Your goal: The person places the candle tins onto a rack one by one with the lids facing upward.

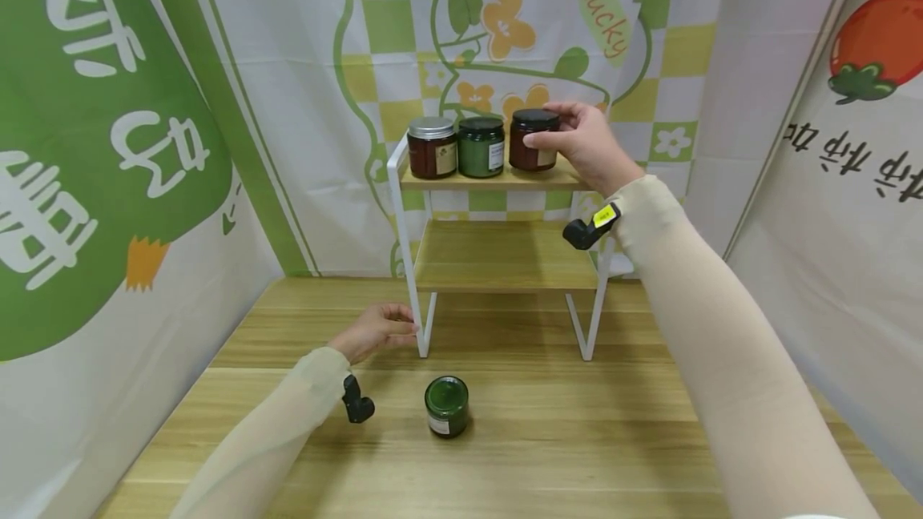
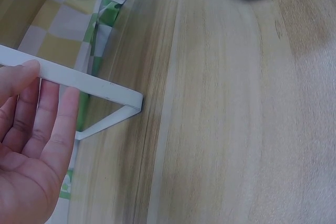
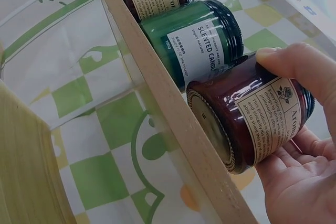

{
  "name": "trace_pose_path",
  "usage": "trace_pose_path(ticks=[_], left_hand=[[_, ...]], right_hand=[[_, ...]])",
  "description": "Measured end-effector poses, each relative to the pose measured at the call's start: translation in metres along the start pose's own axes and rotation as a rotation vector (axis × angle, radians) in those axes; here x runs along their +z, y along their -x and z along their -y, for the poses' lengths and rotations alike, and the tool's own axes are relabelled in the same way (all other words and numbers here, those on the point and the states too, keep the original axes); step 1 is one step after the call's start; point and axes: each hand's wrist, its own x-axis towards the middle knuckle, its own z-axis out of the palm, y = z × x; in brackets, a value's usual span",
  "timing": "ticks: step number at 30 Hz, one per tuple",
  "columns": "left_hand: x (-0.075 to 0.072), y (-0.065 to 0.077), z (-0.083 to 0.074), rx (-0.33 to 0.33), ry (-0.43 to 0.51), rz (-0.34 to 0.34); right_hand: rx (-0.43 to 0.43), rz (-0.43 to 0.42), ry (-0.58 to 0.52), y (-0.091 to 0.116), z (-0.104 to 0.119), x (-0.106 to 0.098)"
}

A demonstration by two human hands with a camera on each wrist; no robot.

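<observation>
My right hand [image 1: 587, 146] holds a dark brown candle jar [image 1: 532, 152] with a black lid, thumb on one side and fingers on the other. The jar's underside shows in the right wrist view, close over the front edge of the upper board [image 3: 157, 93]. To its left on that board stand a green scented candle jar [image 1: 481, 152] with a black lid and a brown jar [image 1: 431, 154] with a silver lid. Lower down, my left hand [image 1: 376, 332] pinches the white front leg [image 2: 100, 88] of the two-tier rack between thumb and fingers.
Another green jar [image 1: 446, 408] stands on the wooden table [image 1: 534, 439] before the rack, its green glass end facing up. The rack's lower board [image 1: 505, 255] lies beneath the jars. A printed cloth [image 1: 288, 102] hangs behind the rack and at both sides.
</observation>
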Motion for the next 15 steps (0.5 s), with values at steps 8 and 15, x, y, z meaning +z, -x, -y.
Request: trace_pose_path(ticks=[8,15], left_hand=[[-0.0006,-0.0012,0.0009,0.011,0.0,0.0],[-0.0016,-0.0017,0.0015,0.025,-0.006,0.014]], right_hand=[[0.03,0.001,0.034,-0.0007,0.0001,0.0034],[0.056,0.008,0.054,-0.0007,-0.0029,0.0057]])
